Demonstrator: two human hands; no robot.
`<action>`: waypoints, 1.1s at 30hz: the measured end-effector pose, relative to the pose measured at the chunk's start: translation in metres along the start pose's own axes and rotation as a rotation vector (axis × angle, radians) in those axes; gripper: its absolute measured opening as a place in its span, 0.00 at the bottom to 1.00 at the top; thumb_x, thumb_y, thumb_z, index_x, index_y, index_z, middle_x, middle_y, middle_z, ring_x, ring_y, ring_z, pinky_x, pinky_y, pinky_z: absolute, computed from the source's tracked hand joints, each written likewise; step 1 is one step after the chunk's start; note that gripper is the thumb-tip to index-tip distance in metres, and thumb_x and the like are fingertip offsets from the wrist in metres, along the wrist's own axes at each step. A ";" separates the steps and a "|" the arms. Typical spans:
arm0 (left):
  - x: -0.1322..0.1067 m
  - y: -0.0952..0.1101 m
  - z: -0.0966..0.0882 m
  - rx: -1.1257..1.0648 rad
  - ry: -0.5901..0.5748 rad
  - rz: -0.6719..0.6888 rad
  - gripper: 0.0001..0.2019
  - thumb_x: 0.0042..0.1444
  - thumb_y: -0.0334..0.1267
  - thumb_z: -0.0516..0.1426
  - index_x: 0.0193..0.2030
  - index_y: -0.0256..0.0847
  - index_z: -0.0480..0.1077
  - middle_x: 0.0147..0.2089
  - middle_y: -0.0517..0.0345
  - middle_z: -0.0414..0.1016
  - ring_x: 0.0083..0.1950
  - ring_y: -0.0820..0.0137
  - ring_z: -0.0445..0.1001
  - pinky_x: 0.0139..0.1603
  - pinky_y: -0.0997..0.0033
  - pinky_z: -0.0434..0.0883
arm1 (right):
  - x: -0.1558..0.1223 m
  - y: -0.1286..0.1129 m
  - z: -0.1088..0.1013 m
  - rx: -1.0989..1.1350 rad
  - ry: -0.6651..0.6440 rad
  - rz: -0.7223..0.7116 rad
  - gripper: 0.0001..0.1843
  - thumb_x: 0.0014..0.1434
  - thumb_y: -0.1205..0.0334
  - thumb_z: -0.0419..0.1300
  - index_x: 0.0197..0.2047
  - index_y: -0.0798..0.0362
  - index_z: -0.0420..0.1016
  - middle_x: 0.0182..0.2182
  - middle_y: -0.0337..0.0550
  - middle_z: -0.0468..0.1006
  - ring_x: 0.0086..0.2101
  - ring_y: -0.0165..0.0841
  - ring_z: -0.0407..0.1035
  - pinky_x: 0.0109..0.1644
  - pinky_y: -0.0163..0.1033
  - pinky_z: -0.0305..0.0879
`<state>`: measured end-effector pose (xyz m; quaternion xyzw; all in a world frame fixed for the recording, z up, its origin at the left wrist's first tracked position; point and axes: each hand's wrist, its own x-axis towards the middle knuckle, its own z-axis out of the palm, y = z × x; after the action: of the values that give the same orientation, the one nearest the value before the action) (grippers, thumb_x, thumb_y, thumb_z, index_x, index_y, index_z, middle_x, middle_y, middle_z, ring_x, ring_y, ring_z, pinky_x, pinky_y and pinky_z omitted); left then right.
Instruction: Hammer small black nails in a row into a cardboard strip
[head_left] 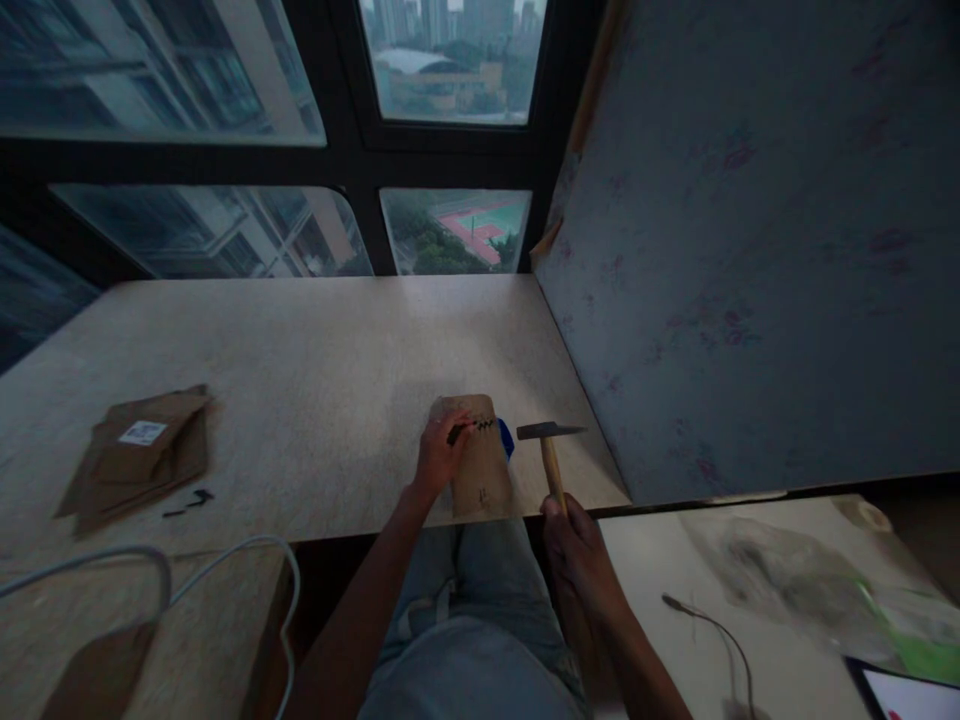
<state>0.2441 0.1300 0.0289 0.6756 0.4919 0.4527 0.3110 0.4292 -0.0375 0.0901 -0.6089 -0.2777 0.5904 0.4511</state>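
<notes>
In the head view a brown slab (480, 470), perhaps a wooden board, lies near the front edge of the pale counter (315, 400). My left hand (441, 452) rests at its left side, fingers bent together near a small dark thing (454, 433) that I cannot make out. Beside those fingertips runs a row of small dark pieces (485, 425), on the slab's upper part. My right hand (571, 540) is closed round the wooden handle of a hammer (553, 465). Its dark metal head is raised to the right of the slab, apart from it. Something blue (506, 438) shows at the slab's right edge.
Brown paper envelopes (150, 450) are stacked at left, with small dark pieces (200, 497) before them. A white cable (289, 570) loops at lower left. A patterned wall panel (720, 250) bounds the right. Clear plastic (787, 580) and a thin cable (720, 625) lie on the right-hand surface.
</notes>
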 end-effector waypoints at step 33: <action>0.000 -0.010 0.005 -0.005 -0.020 0.008 0.16 0.59 0.44 0.61 0.53 0.47 0.75 0.42 0.51 0.82 0.49 0.58 0.77 0.59 0.49 0.69 | 0.041 -0.047 0.018 -0.673 -0.122 -0.328 0.20 0.68 0.42 0.46 0.36 0.48 0.64 0.21 0.33 0.66 0.23 0.33 0.63 0.28 0.36 0.52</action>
<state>0.2445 0.1330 0.0185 0.6811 0.4850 0.4485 0.3157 0.4269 0.0227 0.1140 -0.6342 -0.5763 0.4212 0.2971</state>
